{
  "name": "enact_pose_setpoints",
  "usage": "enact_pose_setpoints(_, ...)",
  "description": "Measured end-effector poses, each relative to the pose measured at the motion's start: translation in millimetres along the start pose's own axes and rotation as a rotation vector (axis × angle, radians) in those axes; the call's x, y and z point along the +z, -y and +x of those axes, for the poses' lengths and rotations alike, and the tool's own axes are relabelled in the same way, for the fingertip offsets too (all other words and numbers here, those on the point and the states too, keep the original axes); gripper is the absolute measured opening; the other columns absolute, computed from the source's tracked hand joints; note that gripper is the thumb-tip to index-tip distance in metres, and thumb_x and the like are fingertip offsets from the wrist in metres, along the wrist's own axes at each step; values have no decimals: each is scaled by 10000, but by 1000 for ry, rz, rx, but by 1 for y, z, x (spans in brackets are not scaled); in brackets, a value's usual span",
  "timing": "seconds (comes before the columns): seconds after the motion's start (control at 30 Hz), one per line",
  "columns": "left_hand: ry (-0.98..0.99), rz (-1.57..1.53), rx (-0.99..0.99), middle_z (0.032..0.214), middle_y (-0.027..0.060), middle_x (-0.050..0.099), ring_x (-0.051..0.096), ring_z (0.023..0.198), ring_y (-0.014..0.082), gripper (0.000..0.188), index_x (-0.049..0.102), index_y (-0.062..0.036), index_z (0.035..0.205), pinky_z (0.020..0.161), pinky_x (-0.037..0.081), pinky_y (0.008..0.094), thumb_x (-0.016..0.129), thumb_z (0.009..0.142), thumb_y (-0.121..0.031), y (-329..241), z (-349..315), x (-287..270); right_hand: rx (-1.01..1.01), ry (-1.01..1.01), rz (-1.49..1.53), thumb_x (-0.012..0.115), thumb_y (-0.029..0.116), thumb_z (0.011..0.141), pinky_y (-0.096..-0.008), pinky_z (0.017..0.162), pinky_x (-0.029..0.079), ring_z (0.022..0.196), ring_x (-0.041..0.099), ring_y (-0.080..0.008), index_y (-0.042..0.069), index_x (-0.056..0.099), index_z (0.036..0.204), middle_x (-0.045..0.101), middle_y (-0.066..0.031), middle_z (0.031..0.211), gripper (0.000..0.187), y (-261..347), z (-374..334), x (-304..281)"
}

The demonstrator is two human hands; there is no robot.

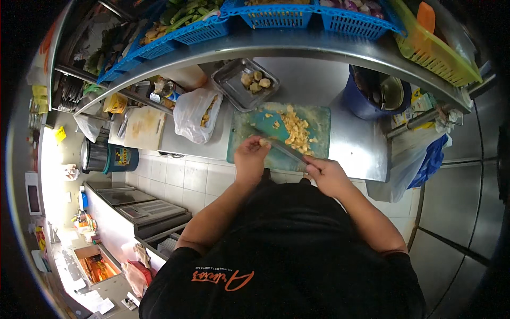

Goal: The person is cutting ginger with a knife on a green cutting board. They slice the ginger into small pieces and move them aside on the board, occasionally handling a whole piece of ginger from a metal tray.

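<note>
My right hand [326, 174] is closed round the handle of a kitchen knife, whose blade [286, 151] slants up and left over the green cutting board [241, 118]. At the board's near left part, my left hand [252, 159] pinches a small pale chunk of food [264, 142] close to the blade. Beyond the knife lies a pile of chopped pale-yellow pieces [297, 130], with a few bits apart to its left. A metal tray [226, 80] behind the board holds several larger pale-brown chunks [256, 81]. Their exact kind cannot be made out.
Left of the board sits a white plastic bag [190, 118] with pale pieces inside, then a worn light board [143, 130]. A dark blue bucket [361, 101] stands at the right. Above the steel table [361, 151], a shelf edge [308, 50] carries blue baskets [281, 20] of vegetables.
</note>
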State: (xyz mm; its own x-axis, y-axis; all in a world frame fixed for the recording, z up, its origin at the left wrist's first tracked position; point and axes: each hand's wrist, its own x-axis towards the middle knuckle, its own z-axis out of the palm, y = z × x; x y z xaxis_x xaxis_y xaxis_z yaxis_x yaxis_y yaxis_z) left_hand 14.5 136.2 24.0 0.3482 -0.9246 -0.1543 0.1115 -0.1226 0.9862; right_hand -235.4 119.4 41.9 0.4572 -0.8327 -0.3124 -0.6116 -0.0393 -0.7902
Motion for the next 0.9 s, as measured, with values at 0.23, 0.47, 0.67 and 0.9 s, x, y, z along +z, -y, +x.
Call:
enact_pose_setpoints(0.23, 9, -23, 108, 1059, 104, 699, 662, 966, 157, 275, 613, 47, 1168, 867, 528, 268, 688, 903, 44, -4, 2, -1, 272, 77, 273, 569, 306, 1031, -353, 898, 510, 975, 687, -249, 94, 640, 1340, 736, -167, 1096, 381, -9, -4, -14)
enact_pose_setpoints(0.47, 111, 44, 29, 1076, 117, 688, 676, 968, 191, 253, 619, 28, 1168, 857, 562, 312, 685, 925, 9, 7, 9, 2, -12, 36, 288, 595, 290, 1015, -345, 905, 511, 992, 689, -249, 94, 644, 1335, 731, -171, 1102, 378, 14, 2, -2)
enact_pose_setpoints(0.67, 7, -280, -179, 1109, 102, 666, 644, 996, 198, 195, 606, 29, 1136, 899, 534, 332, 640, 949, -12, -11, 4, 7, 31, 55, 268, 611, 276, 1004, -346, 928, 513, 1034, 701, -287, 95, 644, 1333, 723, -197, 1124, 378, 22, 0, -1)
enact_pose_setpoints(0.9, 23, -476, -310, 1034, 107, 636, 628, 923, 197, 223, 576, 11, 1112, 889, 522, 325, 661, 907, 33, -13, 8, -5, -36, 46, 262, 621, 276, 999, -346, 908, 524, 1002, 709, -292, 88, 641, 1335, 722, -204, 1124, 385, 17, 2, -2)
